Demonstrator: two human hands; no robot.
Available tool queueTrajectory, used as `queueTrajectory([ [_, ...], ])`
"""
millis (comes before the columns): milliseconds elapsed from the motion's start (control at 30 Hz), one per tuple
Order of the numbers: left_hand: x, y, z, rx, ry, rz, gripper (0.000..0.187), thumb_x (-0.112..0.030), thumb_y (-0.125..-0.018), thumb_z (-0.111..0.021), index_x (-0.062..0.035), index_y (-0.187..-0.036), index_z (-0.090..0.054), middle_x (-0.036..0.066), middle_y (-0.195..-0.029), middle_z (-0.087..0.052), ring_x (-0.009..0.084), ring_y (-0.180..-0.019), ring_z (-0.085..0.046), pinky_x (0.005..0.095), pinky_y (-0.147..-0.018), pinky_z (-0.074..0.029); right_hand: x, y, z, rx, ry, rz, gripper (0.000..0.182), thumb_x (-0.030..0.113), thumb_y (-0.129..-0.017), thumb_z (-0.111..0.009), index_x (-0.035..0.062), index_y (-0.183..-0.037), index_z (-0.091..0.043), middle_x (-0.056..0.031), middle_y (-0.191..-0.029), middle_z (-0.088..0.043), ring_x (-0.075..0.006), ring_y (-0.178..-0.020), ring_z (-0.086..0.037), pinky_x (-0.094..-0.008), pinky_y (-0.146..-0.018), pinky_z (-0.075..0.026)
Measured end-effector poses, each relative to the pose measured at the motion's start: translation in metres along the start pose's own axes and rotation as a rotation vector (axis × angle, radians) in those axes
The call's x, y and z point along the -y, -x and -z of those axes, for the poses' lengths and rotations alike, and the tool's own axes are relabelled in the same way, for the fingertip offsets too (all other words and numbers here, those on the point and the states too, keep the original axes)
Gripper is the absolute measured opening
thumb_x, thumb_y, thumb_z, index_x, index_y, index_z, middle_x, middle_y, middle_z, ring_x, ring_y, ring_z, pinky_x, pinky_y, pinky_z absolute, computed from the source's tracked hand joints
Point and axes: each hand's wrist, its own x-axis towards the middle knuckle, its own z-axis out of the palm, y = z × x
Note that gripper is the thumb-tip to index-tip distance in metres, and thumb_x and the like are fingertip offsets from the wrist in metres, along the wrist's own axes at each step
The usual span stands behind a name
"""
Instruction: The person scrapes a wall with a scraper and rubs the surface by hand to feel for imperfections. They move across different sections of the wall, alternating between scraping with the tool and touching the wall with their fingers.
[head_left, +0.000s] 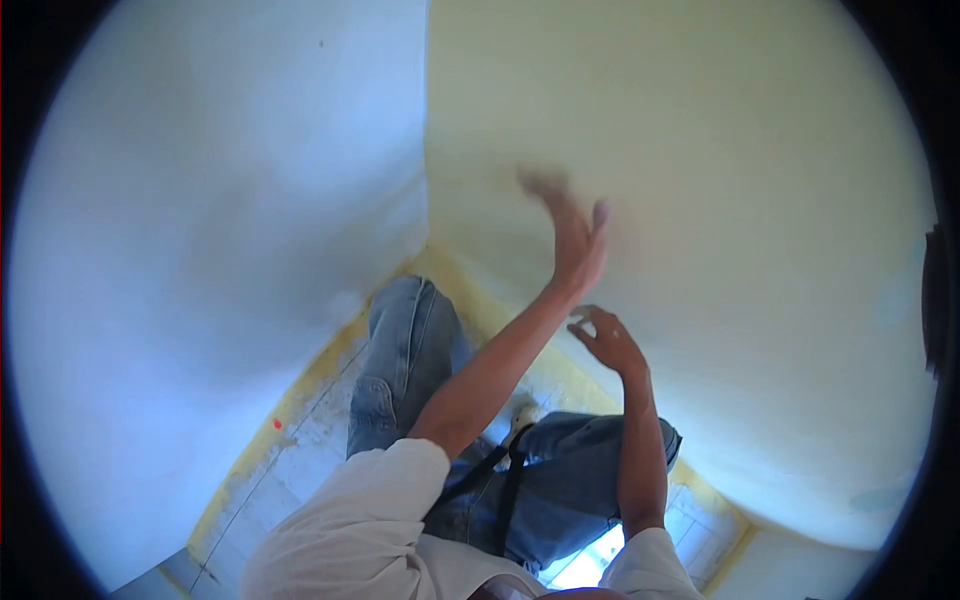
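My left hand [575, 235] is raised in front of the yellowish wall [740, 200], fingers spread and thumb apart, with nothing in it. Motion blurs its fingertips. Below it and a little to the right is my right hand [610, 340], its fingers loosely bent and the thumb apart from them. No object shows in that hand either. Both forearms reach forward over my bent legs in blue jeans [400, 340].
A bluish-white wall [250, 200] meets the yellowish one in a corner ahead. Yellow stain runs along the foot of the walls, beside pale floor tiles [305, 450]. A small red spot [277, 424] lies near the left wall. Dark straps [510, 490] hang over my lap.
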Motion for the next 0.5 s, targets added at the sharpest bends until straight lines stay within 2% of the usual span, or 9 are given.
queueTrajectory([
  [100, -0.043, -0.04, 0.01, -0.025, -0.041, -0.279, 0.1, -0.051, -0.116, -0.047, 0.0107, -0.17, 0.011, 0.034, -0.177, 0.024, 0.0492, -0.165, 0.022, 0.0579, -0.134, 0.01, 0.007, 0.007, -0.004, 0.034, -0.078, -0.034, 0.039, 0.023, -0.104, -0.074, 0.0036, -0.137, -0.07, -0.0206, -0.129, -0.075, -0.0348, -0.114, -0.074, -0.0468, -0.102, -0.056],
  [200, -0.009, 0.003, 0.0, -0.075, -0.166, -0.219, 0.102, -0.051, -0.116, -0.048, 0.013, -0.168, 0.012, 0.035, -0.177, 0.024, 0.0488, -0.166, 0.021, 0.0552, -0.135, 0.009, -0.006, 0.012, -0.009, 0.068, -0.141, -0.003, 0.036, 0.022, -0.104, -0.074, 0.0045, -0.135, -0.072, -0.0195, -0.128, -0.075, -0.0343, -0.114, -0.074, -0.0465, -0.102, -0.056],
  [300, 0.024, 0.027, 0.01, -0.015, -0.161, -0.061, 0.102, -0.05, -0.116, -0.048, 0.013, -0.168, 0.012, 0.036, -0.176, 0.025, 0.0489, -0.165, 0.023, 0.055, -0.135, 0.007, -0.005, 0.004, -0.007, 0.065, -0.11, 0.007, 0.034, 0.022, -0.104, -0.074, 0.0049, -0.133, -0.073, -0.0194, -0.126, -0.076, -0.0356, -0.115, -0.074, -0.0466, -0.103, -0.055],
  [333, 0.006, 0.019, 0.013, -0.023, -0.093, -0.054, 0.102, -0.051, -0.116, -0.047, 0.0129, -0.168, 0.013, 0.036, -0.176, 0.025, 0.0482, -0.165, 0.023, 0.0548, -0.135, 0.008, 0.003, 0.001, -0.003, -0.005, -0.038, 0.062, 0.035, 0.023, -0.103, -0.073, 0.0047, -0.133, -0.073, -0.0201, -0.125, -0.076, -0.0376, -0.115, -0.073, -0.0468, -0.104, -0.055],
  [400, -0.03, -0.003, 0.005, -0.022, 0.036, -0.023, 0.103, -0.052, -0.116, -0.047, 0.0127, -0.168, 0.015, 0.036, -0.175, 0.026, 0.047, -0.165, 0.025, 0.0544, -0.135, 0.009, 0.016, -0.002, 0.004, -0.022, -0.025, 0.035, 0.035, 0.023, -0.103, -0.073, 0.0048, -0.133, -0.072, -0.0198, -0.125, -0.076, -0.0387, -0.116, -0.072, -0.047, -0.104, -0.054],
  [500, -0.036, -0.01, 0.02, 0.031, -0.132, -0.173, 0.1, -0.05, -0.118, -0.044, 0.0131, -0.167, 0.015, 0.035, -0.175, 0.028, 0.0445, -0.165, 0.027, 0.0526, -0.135, 0.011, 0.018, 0.011, 0.002, -0.007, -0.04, 0.034, 0.035, 0.022, -0.104, -0.073, 0.005, -0.134, -0.072, -0.0186, -0.128, -0.076, -0.0383, -0.117, -0.072, -0.0469, -0.105, -0.054],
])
